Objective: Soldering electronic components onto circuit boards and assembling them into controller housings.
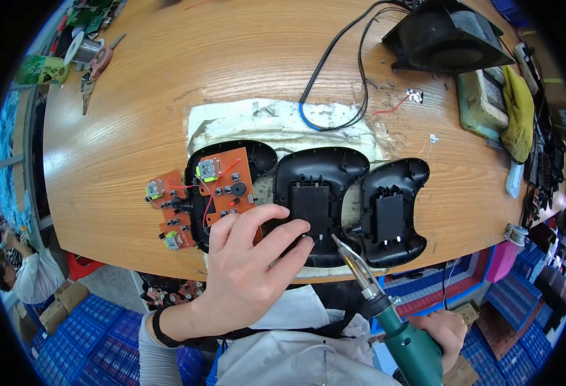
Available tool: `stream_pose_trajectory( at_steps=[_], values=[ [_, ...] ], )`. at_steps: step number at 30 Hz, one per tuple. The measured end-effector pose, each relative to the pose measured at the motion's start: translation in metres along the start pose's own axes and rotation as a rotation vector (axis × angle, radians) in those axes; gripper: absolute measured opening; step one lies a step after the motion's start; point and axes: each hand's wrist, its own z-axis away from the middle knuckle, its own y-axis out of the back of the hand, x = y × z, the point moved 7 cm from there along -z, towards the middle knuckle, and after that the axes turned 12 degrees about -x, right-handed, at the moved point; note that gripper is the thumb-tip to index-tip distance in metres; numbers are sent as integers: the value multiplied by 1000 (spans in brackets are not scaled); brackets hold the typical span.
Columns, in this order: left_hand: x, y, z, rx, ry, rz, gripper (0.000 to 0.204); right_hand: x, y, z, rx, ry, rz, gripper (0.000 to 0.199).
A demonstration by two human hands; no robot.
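Three black shells lie in a row along the near edge of the counter, partly on a white cloth: left shell, middle shell and right shell. Two orange circuit boards lie at the left one, one over it, one overhanging its left side. The left hand has its fingers curved and parted at the middle shell's black box; whether they pinch anything, I cannot tell. The right hand grips a green soldering iron, its tip near the box's near right corner. Work looks partway: the boards already carry parts and red wires, both visible boxes are seated, yet the middle and right shells have no board over them and all three stand uncovered.
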Motion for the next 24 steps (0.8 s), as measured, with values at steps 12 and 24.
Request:
stream_pose_trajectory(
  at_steps=[12,24],
  values=[
    [-2,0,2,-5,13,-9,19,28,4,19,197,-68,46,52],
    [-3,-1,4,24,19,14,23,26,-10,-13,58,-136,-301,33]
  ],
)
